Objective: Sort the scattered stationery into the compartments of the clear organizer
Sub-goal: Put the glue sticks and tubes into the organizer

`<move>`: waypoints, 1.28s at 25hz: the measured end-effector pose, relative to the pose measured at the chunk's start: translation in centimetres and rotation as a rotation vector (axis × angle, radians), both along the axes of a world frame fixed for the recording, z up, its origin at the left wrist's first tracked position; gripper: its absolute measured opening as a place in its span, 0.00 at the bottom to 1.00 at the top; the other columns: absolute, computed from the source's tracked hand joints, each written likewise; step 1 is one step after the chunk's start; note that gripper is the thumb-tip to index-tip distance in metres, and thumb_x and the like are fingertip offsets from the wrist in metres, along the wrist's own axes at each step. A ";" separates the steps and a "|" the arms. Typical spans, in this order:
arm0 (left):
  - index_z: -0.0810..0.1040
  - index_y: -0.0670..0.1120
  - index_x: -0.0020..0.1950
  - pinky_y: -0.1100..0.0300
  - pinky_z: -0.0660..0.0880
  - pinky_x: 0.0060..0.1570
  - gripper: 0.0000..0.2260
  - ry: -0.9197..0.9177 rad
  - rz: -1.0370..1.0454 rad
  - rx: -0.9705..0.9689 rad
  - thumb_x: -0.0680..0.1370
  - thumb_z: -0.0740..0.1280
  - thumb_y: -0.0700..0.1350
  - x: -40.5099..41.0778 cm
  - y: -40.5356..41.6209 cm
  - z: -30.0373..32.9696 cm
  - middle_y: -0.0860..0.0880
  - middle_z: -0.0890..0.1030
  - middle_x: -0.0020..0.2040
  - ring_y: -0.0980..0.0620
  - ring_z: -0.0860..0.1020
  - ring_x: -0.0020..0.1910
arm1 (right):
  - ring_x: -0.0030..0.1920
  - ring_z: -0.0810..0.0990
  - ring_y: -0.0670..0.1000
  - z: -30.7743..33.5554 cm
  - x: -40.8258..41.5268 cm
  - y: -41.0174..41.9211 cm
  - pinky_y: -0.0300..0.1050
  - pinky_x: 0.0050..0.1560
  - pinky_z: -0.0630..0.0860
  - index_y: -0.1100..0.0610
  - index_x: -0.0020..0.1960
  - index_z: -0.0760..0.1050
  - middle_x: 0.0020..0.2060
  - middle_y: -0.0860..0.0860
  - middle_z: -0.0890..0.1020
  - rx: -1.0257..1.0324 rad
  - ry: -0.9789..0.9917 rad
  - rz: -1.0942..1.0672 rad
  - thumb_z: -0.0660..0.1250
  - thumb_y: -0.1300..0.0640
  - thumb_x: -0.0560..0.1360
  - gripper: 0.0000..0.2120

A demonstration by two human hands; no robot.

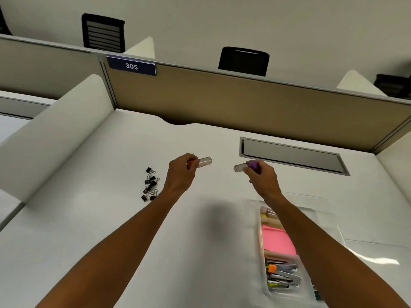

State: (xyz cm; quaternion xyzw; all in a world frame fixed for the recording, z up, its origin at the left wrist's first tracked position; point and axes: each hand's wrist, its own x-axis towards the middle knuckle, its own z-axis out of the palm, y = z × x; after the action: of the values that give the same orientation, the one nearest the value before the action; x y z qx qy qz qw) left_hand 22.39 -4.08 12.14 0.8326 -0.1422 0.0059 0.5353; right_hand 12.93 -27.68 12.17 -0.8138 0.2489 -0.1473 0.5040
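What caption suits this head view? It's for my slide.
Each hand, left and right, holds a small clear case above the desk, binder clips unsorted.

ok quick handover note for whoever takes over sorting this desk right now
Left hand: raised, holding a small clear case.
Right hand: raised, holding a small clear piece and something purple.
Clear organizer: near right, already holds pink sticky notes, staplers and pens.
Left to do: both held items, then the binder clips piled loose on the desk.
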 end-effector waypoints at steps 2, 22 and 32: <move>0.80 0.46 0.48 0.51 0.77 0.41 0.06 0.015 -0.027 0.014 0.79 0.64 0.43 -1.6 -1.5 0.2 0.47 0.82 0.40 0.46 0.80 0.38 | 0.41 0.79 0.53 0.1 -2.1 -1.3 0.55 0.45 0.81 0.54 0.51 0.79 0.43 0.56 0.82 0.048 -0.017 -0.029 0.69 0.54 0.75 0.06; 0.80 0.42 0.59 0.63 0.70 0.52 0.11 0.086 -0.368 0.338 0.77 0.68 0.40 -10.6 -17.7 -3.4 0.44 0.82 0.56 0.47 0.78 0.54 | 0.40 0.77 0.51 0.0 -11.9 -12.1 0.48 0.42 0.78 0.55 0.51 0.81 0.41 0.52 0.81 0.107 0.107 -0.213 0.75 0.53 0.71 0.11; 0.80 0.43 0.49 0.56 0.78 0.45 0.04 -0.065 -0.532 0.684 0.75 0.68 0.40 -10.7 -21.5 -6.6 0.44 0.81 0.47 0.48 0.78 0.42 | 0.40 0.74 0.46 -1.9 -11.4 -12.4 0.35 0.39 0.70 0.55 0.55 0.80 0.41 0.47 0.78 -0.116 0.190 -0.113 0.74 0.56 0.72 0.12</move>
State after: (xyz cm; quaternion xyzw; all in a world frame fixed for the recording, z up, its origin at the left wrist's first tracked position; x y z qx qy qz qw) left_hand 11.73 -25.58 5.51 0.8957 -0.3624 -0.1536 0.2070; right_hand 1.56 -40.06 10.25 -0.8366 0.3320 -0.1115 0.4212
